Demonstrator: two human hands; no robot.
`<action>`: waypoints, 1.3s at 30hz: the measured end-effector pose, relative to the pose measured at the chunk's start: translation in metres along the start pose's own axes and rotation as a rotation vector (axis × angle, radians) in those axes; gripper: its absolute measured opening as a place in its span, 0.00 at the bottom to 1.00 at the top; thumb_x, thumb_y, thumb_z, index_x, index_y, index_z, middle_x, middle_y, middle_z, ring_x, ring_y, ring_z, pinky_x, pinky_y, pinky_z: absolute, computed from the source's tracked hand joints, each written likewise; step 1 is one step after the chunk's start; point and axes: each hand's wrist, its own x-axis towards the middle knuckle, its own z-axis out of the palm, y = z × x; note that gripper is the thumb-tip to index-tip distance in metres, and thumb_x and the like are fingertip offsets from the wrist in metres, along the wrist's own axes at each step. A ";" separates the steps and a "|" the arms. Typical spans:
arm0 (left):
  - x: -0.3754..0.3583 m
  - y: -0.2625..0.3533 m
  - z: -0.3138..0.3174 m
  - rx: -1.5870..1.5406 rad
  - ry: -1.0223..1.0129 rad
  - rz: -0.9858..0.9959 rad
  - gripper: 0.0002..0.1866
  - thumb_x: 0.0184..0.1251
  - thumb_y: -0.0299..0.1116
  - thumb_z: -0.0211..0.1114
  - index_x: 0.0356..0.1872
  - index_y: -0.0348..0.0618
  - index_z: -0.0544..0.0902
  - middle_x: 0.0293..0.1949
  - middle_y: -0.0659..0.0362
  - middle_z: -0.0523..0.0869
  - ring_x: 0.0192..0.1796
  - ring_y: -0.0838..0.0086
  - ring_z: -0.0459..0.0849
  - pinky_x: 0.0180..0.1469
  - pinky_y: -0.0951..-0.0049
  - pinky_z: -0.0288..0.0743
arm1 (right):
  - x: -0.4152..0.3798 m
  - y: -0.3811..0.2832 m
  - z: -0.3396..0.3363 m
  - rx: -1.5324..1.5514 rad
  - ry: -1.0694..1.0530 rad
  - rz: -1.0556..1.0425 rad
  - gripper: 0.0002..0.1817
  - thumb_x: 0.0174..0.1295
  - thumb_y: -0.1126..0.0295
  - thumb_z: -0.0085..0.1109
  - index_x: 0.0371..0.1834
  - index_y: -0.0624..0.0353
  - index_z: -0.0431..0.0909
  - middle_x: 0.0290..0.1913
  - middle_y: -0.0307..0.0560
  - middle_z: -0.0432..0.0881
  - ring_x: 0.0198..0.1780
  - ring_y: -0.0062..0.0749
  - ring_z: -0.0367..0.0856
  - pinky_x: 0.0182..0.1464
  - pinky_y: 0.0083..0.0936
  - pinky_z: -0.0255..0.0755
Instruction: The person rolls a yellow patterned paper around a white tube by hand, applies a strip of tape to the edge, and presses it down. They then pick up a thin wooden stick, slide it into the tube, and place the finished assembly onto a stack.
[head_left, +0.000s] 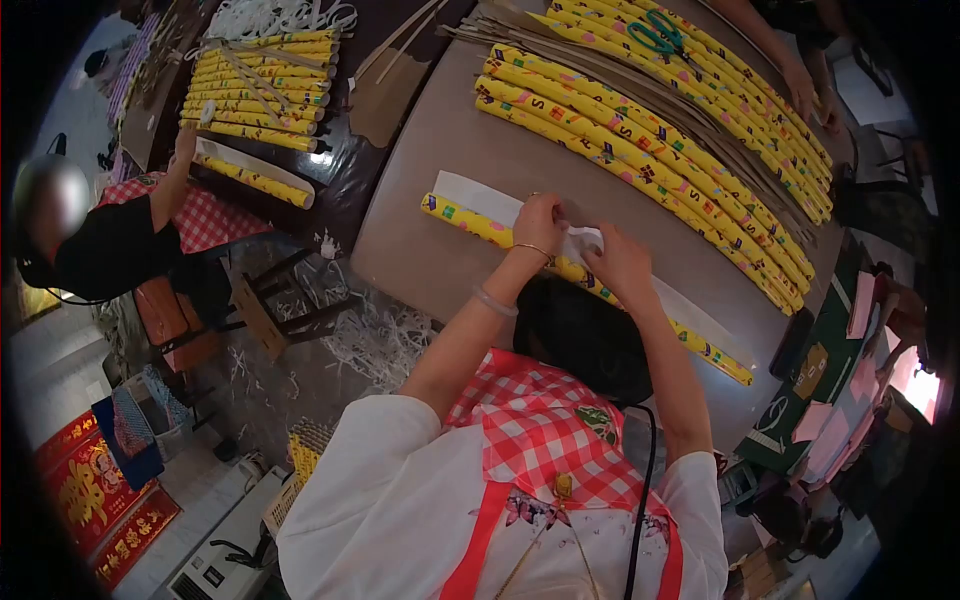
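Observation:
A roll of yellow patterned wrapping paper (470, 222) lies across the near side of the table, its white inner flap (480, 195) turned out along the far side. My left hand (540, 222) is over the middle of the roll with its fingers curled together at the flap; what they pinch is hidden. Just to the right, my right hand (620, 265) is closed, thumb and fingers pinching a curled white strip (587, 235) that stands up between both hands.
Several finished yellow rolls (640, 165) lie beyond my hands, with green-handled scissors (655, 35) on farther ones. At the left, a co-worker (110, 235) handles another roll (255, 180) beside a stack of rolls (260, 90). White strip scraps (380, 340) litter the floor.

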 end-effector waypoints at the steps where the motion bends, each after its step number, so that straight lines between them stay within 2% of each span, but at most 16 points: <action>1: 0.000 0.000 0.000 -0.010 0.007 -0.004 0.12 0.40 0.24 0.73 0.28 0.37 0.79 0.27 0.51 0.82 0.31 0.59 0.81 0.36 0.65 0.76 | -0.003 0.002 0.001 0.030 0.023 -0.004 0.19 0.50 0.61 0.62 0.44 0.57 0.75 0.40 0.51 0.82 0.42 0.47 0.80 0.42 0.40 0.71; 3: -0.001 -0.001 0.001 -0.022 0.010 -0.009 0.12 0.40 0.24 0.72 0.28 0.37 0.80 0.27 0.51 0.82 0.30 0.60 0.81 0.36 0.66 0.76 | -0.008 0.006 0.007 0.059 0.044 -0.002 0.21 0.51 0.61 0.62 0.48 0.56 0.73 0.41 0.50 0.81 0.44 0.47 0.79 0.44 0.41 0.69; 5: -0.001 0.000 0.002 -0.008 0.006 -0.034 0.12 0.41 0.24 0.72 0.29 0.38 0.80 0.26 0.52 0.81 0.29 0.62 0.81 0.35 0.67 0.76 | -0.011 0.010 0.018 0.290 0.084 0.050 0.19 0.53 0.62 0.60 0.49 0.53 0.74 0.41 0.49 0.81 0.46 0.46 0.78 0.46 0.41 0.67; 6: -0.002 0.000 0.002 -0.008 0.001 -0.034 0.12 0.41 0.24 0.72 0.29 0.38 0.80 0.26 0.52 0.81 0.29 0.62 0.81 0.35 0.67 0.76 | -0.012 0.011 0.021 0.291 0.083 0.054 0.19 0.53 0.62 0.60 0.49 0.53 0.74 0.41 0.49 0.81 0.46 0.46 0.78 0.46 0.41 0.67; 8: -0.003 0.001 0.002 -0.022 0.018 -0.059 0.12 0.40 0.23 0.72 0.29 0.38 0.80 0.26 0.53 0.81 0.29 0.64 0.81 0.34 0.68 0.76 | -0.014 0.014 0.026 0.383 0.168 -0.007 0.17 0.55 0.63 0.59 0.49 0.51 0.75 0.40 0.47 0.81 0.45 0.45 0.78 0.45 0.39 0.66; 12: -0.002 0.000 0.002 -0.009 0.010 -0.047 0.12 0.39 0.22 0.72 0.29 0.38 0.79 0.25 0.54 0.80 0.29 0.64 0.81 0.34 0.68 0.76 | -0.016 0.011 0.016 0.215 0.196 -0.052 0.16 0.55 0.64 0.58 0.48 0.50 0.77 0.40 0.46 0.81 0.44 0.43 0.78 0.44 0.37 0.65; 14: -0.001 0.000 0.001 0.005 0.001 -0.040 0.13 0.39 0.22 0.72 0.29 0.39 0.79 0.25 0.54 0.80 0.29 0.64 0.81 0.34 0.68 0.76 | -0.018 0.008 0.007 0.135 0.236 -0.099 0.16 0.53 0.67 0.58 0.47 0.49 0.78 0.37 0.43 0.81 0.42 0.39 0.78 0.42 0.35 0.64; 17: -0.001 0.000 0.002 0.011 -0.010 -0.044 0.13 0.40 0.22 0.72 0.30 0.39 0.79 0.26 0.54 0.80 0.29 0.64 0.81 0.34 0.69 0.76 | -0.017 0.009 0.002 0.084 0.169 -0.098 0.15 0.51 0.69 0.56 0.44 0.48 0.79 0.35 0.42 0.80 0.41 0.37 0.78 0.44 0.34 0.64; 24: -0.003 0.005 -0.001 0.019 -0.008 -0.063 0.13 0.41 0.22 0.72 0.30 0.39 0.79 0.26 0.54 0.80 0.29 0.64 0.80 0.34 0.69 0.76 | -0.017 0.013 0.011 0.102 0.184 -0.127 0.13 0.50 0.69 0.56 0.41 0.48 0.79 0.33 0.41 0.79 0.38 0.35 0.77 0.44 0.33 0.64; 32: -0.003 0.008 -0.002 0.000 -0.007 -0.050 0.13 0.41 0.20 0.71 0.31 0.38 0.79 0.26 0.54 0.79 0.29 0.65 0.79 0.34 0.69 0.75 | -0.013 0.017 0.002 0.119 0.075 -0.080 0.14 0.47 0.70 0.57 0.40 0.48 0.79 0.31 0.43 0.80 0.39 0.37 0.78 0.42 0.35 0.64; 39: -0.005 0.005 0.000 -0.028 0.024 -0.012 0.13 0.42 0.20 0.71 0.32 0.38 0.78 0.26 0.54 0.79 0.29 0.66 0.79 0.33 0.70 0.75 | -0.015 0.014 0.004 0.135 0.083 -0.084 0.13 0.47 0.69 0.57 0.39 0.48 0.79 0.29 0.43 0.80 0.38 0.38 0.78 0.40 0.36 0.65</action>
